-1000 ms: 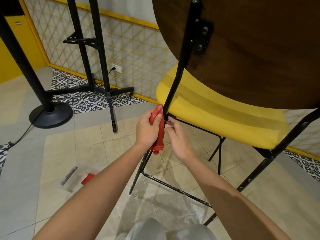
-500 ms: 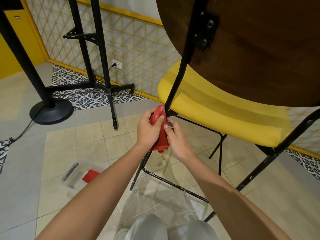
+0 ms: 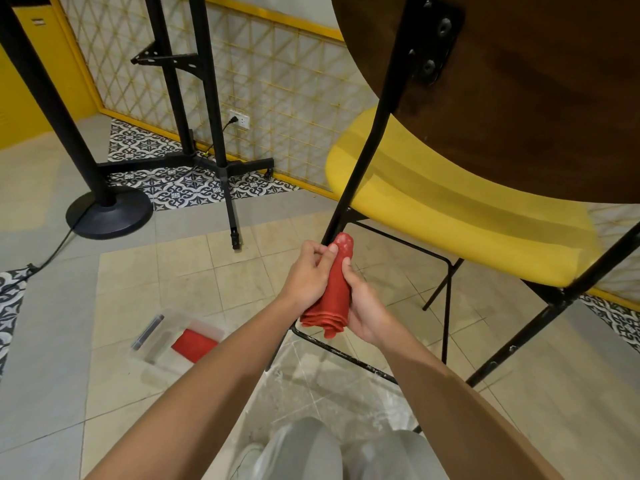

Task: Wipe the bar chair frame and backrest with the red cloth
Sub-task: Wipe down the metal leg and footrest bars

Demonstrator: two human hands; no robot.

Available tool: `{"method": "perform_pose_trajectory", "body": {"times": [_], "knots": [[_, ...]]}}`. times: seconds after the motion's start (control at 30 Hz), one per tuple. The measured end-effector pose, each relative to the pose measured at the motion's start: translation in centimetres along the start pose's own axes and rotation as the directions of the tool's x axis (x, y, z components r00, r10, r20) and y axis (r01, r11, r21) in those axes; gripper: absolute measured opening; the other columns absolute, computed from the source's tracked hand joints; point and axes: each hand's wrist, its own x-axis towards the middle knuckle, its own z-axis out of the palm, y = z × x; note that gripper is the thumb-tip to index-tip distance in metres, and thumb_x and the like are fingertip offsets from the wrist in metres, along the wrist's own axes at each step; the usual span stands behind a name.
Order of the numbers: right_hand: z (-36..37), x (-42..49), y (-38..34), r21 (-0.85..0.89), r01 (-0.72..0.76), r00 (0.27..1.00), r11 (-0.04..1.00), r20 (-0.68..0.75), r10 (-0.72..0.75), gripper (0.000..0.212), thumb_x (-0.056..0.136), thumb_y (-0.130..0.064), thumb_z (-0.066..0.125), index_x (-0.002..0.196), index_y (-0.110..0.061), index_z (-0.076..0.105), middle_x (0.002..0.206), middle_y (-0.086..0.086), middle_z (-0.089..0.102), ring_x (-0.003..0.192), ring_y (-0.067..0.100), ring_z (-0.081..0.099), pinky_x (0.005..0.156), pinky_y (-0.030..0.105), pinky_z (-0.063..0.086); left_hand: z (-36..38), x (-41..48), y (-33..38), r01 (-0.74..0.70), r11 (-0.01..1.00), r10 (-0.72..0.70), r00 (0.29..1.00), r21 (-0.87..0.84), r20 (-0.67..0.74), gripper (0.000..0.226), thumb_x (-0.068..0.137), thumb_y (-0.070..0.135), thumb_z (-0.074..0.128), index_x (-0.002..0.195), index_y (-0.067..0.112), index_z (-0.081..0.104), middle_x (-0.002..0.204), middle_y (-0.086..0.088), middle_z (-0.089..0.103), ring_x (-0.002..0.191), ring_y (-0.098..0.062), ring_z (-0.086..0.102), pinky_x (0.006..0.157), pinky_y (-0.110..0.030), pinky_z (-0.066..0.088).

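Beige floor tiles [image 3: 242, 278] meet a patterned border [image 3: 180, 188] below a yellow-trimmed lattice wall [image 3: 277, 84] with a socket [image 3: 239, 120].

— Café or bar, perhaps?
— Looks so: tall bar chair [image 3: 450, 220] with yellow seat, black pole on a round pedestal base [image 3: 109, 213], patterned black-and-white tiles [image 3: 180, 188] along a yellow-trimmed lattice wall [image 3: 277, 98].
— Certain?
— Hard to say.
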Motion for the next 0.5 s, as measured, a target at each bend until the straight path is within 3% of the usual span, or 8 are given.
{"method": "perform_pose_trajectory", "body": {"times": [0.13,0.27,0.4,0.5], "knots": [[-0.5,0.3,-0.3,0.084,0.005,1.0,0.996,0.007,-0.006,0.04,0.098,-0.036,0.042,0.134,-0.019,0.045,0.118,0.015,0.063,0.095,0.027,0.067,0.078,0.043,0.056,-1.0,1.5,-1.0,-0.101,0.955,0.135,0.985,0.279,-0.107,0.029,0.091,0.049,0.051,0.092,0.025,0.067,0.098,0.0,0.061,0.102,-0.022,0.056,0.091,-0.041,0.047],[-1.0,0.6,-1.1,0.062,0.074,0.994,0.995,-0.08,-0.068,0.03,0.098,-0.03,0.046,0.127,-0.024,0.044,0.112,0.014,0.06,0.082,0.029,0.064,0.075,0.048,0.055,-2.7,1.8,-1.5,-0.084,0.965,0.145,0.96,0.249,-0.24,0.023,0.089,0.047,0.056,0.094,0.028,0.068,0.101,0.002,0.063,0.104,-0.014,0.052,0.094,-0.034,0.043],[-0.2,1.6,-0.8,-0.229,0.124,0.96,0.966,-0.219,-0.175,0.043,0.099,-0.034,0.042,0.14,-0.032,0.031,0.119,0.011,0.059,0.088,0.029,0.066,0.076,0.051,0.056,-4.0,2.4,-1.9,-0.064,0.981,0.12,0.942,0.184,-0.312,0.025,0.091,0.042,0.055,0.101,0.023,0.067,0.101,0.002,0.063,0.101,-0.014,0.054,0.095,-0.035,0.043],[1.7,2.3,-0.2,-0.384,0.188,0.931,0.904,-0.223,-0.288,0.058,0.096,-0.042,0.04,0.145,-0.044,0.009,0.141,0.007,0.044,0.112,0.032,0.058,0.092,0.054,0.049,-4.3,2.9,-2.0,-0.056,0.986,0.107,0.938,0.159,-0.331,0.025,0.093,0.038,0.054,0.103,0.018,0.067,0.1,0.0,0.062,0.097,-0.013,0.054,0.091,-0.032,0.042]]}}
